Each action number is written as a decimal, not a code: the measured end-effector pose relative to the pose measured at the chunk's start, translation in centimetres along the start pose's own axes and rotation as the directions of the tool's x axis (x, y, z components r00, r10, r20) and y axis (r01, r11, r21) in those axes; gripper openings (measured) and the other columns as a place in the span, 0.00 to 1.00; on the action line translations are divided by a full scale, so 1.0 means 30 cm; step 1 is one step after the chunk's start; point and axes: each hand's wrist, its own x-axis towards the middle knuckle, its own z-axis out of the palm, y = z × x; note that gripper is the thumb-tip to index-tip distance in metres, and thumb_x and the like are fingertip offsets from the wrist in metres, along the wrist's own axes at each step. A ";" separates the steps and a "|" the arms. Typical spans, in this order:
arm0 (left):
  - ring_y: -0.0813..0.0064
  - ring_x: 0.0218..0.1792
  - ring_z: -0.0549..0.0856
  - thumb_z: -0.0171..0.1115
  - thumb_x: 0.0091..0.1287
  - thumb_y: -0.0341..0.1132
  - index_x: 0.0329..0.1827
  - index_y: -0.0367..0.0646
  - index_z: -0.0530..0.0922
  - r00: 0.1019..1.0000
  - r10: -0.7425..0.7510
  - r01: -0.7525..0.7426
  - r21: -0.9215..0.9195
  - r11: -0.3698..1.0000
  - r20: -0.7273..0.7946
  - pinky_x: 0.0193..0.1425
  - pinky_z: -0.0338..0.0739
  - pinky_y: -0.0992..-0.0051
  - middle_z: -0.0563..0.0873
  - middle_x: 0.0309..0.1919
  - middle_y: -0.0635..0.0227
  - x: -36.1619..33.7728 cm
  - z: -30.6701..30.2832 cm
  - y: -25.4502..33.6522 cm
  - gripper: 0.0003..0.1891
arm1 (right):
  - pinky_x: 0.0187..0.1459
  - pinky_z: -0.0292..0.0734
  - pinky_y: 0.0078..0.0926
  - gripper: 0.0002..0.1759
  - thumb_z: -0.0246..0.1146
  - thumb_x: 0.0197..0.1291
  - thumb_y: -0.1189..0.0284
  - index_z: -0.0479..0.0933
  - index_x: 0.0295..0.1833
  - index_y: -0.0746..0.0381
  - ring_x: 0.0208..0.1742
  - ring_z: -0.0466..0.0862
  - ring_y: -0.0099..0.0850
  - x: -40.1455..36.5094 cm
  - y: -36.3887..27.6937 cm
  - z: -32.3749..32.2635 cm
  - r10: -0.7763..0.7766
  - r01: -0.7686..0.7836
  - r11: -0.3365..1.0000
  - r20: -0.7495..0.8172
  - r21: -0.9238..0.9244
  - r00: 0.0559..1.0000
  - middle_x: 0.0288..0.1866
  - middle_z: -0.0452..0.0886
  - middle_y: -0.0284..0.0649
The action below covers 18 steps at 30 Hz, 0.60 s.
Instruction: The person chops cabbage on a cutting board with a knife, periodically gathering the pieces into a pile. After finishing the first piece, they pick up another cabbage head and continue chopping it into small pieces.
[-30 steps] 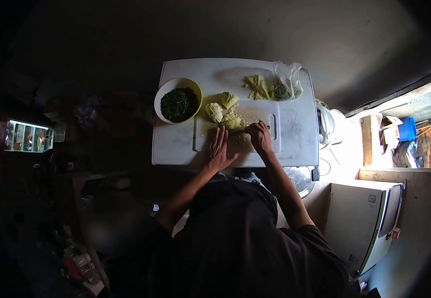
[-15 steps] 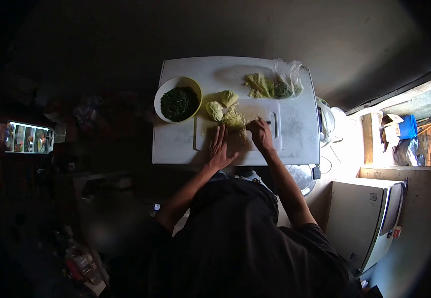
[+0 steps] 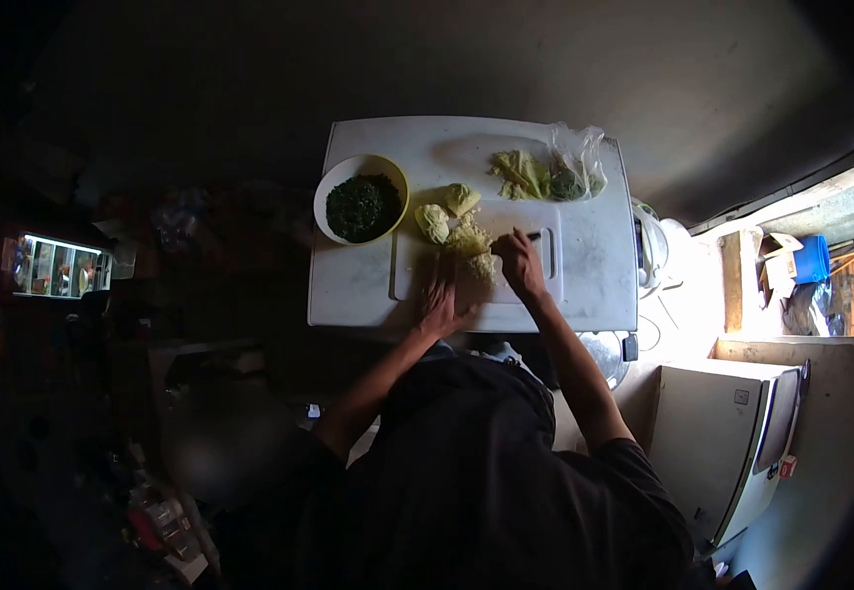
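My right hand (image 3: pixel 516 262) is closed around a knife (image 3: pixel 534 236); the dark end of its handle sticks out to the right, and its blade hardly shows. Beside it lies a pile of finely chopped pale cabbage (image 3: pixel 468 237) on a white cutting board (image 3: pixel 531 218). My left hand (image 3: pixel 438 307), slightly blurred, rests near the board's front edge with fingers stretched forward and thumb apart, holding nothing. Two chunks of cabbage (image 3: pixel 433 223) sit just behind the pile, toward the left.
A yellow-rimmed bowl (image 3: pixel 403 211) of chopped dark greens (image 3: pixel 362 206) stands at the table's left. Loose leaves (image 3: pixel 519 174) and a clear plastic bag (image 3: pixel 578 157) with greens lie at the back right. The white table (image 3: pixel 348 295) has a small fridge (image 3: pixel 707 442) to its right.
The view has shifted slightly, so the table appears a little further right. My left hand has blurred at the fingers. The right hand keeps its grip on the knife by the chopped cabbage.
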 end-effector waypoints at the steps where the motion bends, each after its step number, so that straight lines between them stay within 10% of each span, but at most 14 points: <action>1: 0.40 0.84 0.44 0.57 0.67 0.68 0.83 0.29 0.45 1.000 0.014 -0.014 0.026 1.000 -0.002 0.85 0.44 0.50 0.45 0.84 0.42 -0.003 0.016 -0.019 0.58 | 0.73 0.71 0.45 0.11 0.60 0.52 0.80 0.85 0.39 0.62 0.55 0.82 0.45 0.008 -0.011 -0.008 -0.003 0.003 1.000 0.008 0.010 1.000 0.43 0.85 0.42; 18: 0.37 0.83 0.42 0.56 0.67 0.70 0.84 0.30 0.44 1.000 -0.019 0.019 -0.008 1.000 0.022 0.85 0.42 0.48 0.46 0.83 0.40 0.018 0.007 0.015 0.59 | 0.75 0.68 0.48 0.11 0.58 0.55 0.82 0.85 0.39 0.63 0.50 0.84 0.44 -0.006 -0.020 -0.025 -0.010 0.010 1.000 -0.009 0.015 1.000 0.41 0.85 0.43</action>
